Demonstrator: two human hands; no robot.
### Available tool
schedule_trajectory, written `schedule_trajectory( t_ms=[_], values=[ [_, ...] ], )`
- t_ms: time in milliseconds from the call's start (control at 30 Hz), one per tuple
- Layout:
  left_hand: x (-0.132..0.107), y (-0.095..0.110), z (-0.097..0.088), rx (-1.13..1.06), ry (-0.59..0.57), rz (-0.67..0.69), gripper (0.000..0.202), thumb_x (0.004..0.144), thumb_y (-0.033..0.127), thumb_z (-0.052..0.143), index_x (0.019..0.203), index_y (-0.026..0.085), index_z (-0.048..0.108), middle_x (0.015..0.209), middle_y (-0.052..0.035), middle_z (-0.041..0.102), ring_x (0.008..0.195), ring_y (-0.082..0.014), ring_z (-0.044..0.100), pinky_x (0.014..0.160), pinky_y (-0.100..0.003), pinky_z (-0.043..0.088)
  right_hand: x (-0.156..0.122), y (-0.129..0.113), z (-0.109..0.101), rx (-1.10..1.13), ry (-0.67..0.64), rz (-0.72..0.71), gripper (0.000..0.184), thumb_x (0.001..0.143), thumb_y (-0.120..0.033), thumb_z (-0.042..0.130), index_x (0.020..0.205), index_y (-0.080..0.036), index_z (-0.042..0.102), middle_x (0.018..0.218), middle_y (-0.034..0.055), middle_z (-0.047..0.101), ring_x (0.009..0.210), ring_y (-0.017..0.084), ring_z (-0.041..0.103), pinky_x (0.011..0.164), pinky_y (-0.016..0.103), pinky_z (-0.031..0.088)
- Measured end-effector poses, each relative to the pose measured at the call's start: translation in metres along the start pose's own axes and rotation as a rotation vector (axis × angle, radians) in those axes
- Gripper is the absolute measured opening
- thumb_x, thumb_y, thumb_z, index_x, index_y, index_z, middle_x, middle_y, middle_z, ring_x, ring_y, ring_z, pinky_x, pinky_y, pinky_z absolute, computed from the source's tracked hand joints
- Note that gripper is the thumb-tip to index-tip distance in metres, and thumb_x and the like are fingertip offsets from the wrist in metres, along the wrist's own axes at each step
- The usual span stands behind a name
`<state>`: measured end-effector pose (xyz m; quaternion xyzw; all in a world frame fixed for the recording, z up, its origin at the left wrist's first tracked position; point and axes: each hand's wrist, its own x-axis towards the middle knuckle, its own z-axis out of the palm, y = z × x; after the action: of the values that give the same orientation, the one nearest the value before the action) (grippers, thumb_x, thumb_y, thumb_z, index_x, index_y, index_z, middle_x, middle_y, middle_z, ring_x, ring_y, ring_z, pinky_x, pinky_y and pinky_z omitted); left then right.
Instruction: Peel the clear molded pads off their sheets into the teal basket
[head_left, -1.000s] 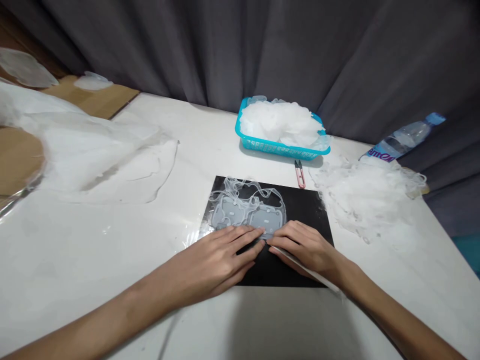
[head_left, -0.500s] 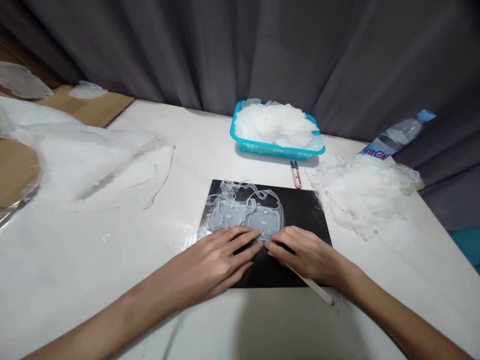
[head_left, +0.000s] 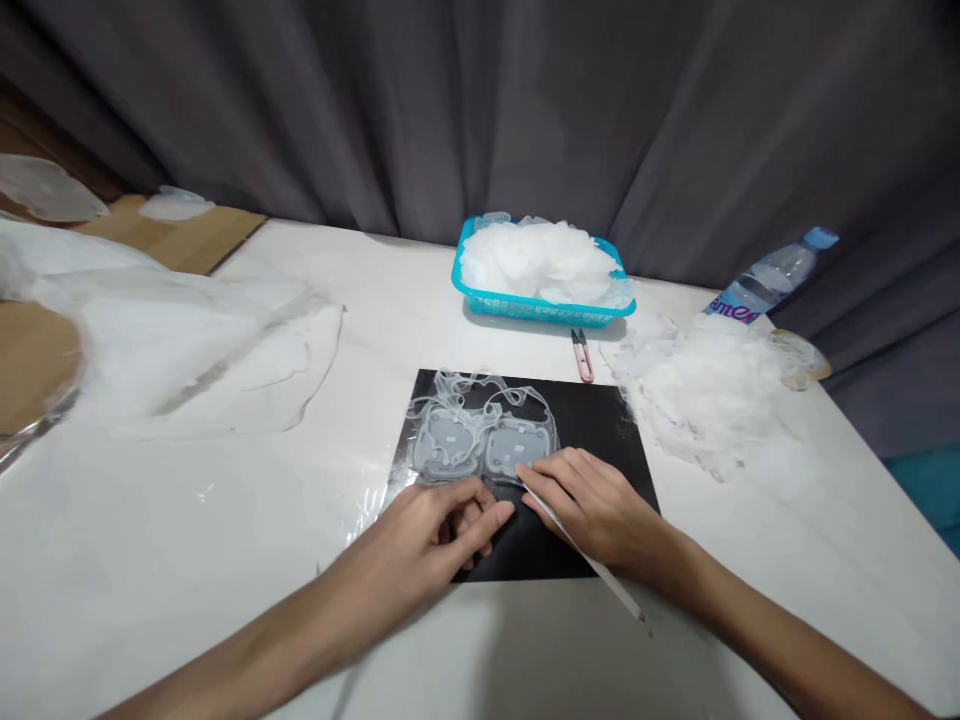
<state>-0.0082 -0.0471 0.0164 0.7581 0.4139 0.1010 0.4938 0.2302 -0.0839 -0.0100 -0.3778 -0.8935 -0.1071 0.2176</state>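
Note:
Two joined grey translucent molded pieces lie on a black mat (head_left: 600, 430), the right piece (head_left: 525, 447) beside the left piece (head_left: 442, 455). Tangled clear strips (head_left: 487, 390) run loosely along their far side and over the left one. My right hand (head_left: 589, 500) pinches a thin white stick (head_left: 600, 570) with a reddish tip at its near end; its fingertips are at the right piece's near edge. By the left piece's near edge is my left hand (head_left: 442, 530), its fingers loosely bent and the thumb apart, with nothing visible between them.
A blue basket (head_left: 540, 310) heaped with white translucent pieces stands at the back, pink-handled thread snips (head_left: 582, 355) in front of it. To the right are a pile of clear scraps (head_left: 697, 395) and a water bottle (head_left: 765, 280). Plastic sheeting (head_left: 187, 340) covers the left side.
My left hand has drawn back left from the right piece, its fingers bending. The white stick now shows between my right fingers, its upper end near the piece. The view has shifted slightly.

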Motion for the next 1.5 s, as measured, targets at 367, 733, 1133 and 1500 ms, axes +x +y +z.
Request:
schedule_trajectory(
  t_ms=[367, 733, 1133, 1500],
  values=[
    [0.012, -0.001, 0.016, -0.541, 0.055, -0.155, 0.034, 0.094, 0.049, 0.067, 0.099, 0.017, 0.077, 0.087, -0.0072, 0.079, 0.079, -0.0206, 0.076, 0.044, -0.017, 0.04, 0.002, -0.013, 0.002, 0.018, 0.046, 0.061, 0.024, 0.106, -0.021, 0.051, 0.121, -0.007, 0.063, 0.098, 0.01, 0.074, 0.084, 0.021, 0.063, 0.078, 0.035, 0.05],
    [0.009, -0.001, 0.02, -0.429, 0.201, -0.002, 0.018, 0.09, 0.029, 0.066, 0.076, 0.018, 0.069, 0.071, 0.0014, 0.067, 0.069, -0.0132, 0.06, 0.068, -0.024, 0.045, 0.0, -0.014, 0.005, 0.203, 0.023, 0.157, 0.018, 0.104, -0.021, 0.055, 0.118, -0.013, 0.063, 0.102, 0.0086, 0.073, 0.091, 0.021, 0.061, 0.086, 0.038, 0.047],
    [0.006, -0.002, 0.018, -0.332, 0.177, -0.119, 0.021, 0.081, 0.025, 0.057, 0.062, 0.019, 0.05, 0.058, 0.0053, 0.041, 0.058, -0.0119, 0.04, 0.056, -0.026, 0.028, 0.004, 0.035, -0.008, 0.721, 0.158, 0.8, 0.019, 0.106, -0.032, 0.051, 0.105, -0.024, 0.068, 0.106, 0.0039, 0.068, 0.101, 0.02, 0.065, 0.093, 0.035, 0.048],
    [0.017, -0.004, -0.007, 0.227, 0.604, 0.424, 0.021, 0.09, 0.029, 0.075, 0.087, 0.021, 0.056, 0.082, 0.0009, 0.059, 0.084, -0.0188, 0.054, 0.079, -0.031, 0.044, 0.007, 0.019, -0.029, 0.782, -0.041, 0.513, 0.018, 0.105, -0.026, 0.053, 0.115, -0.024, 0.068, 0.103, 0.0046, 0.067, 0.099, 0.02, 0.058, 0.093, 0.038, 0.045]
  ],
)
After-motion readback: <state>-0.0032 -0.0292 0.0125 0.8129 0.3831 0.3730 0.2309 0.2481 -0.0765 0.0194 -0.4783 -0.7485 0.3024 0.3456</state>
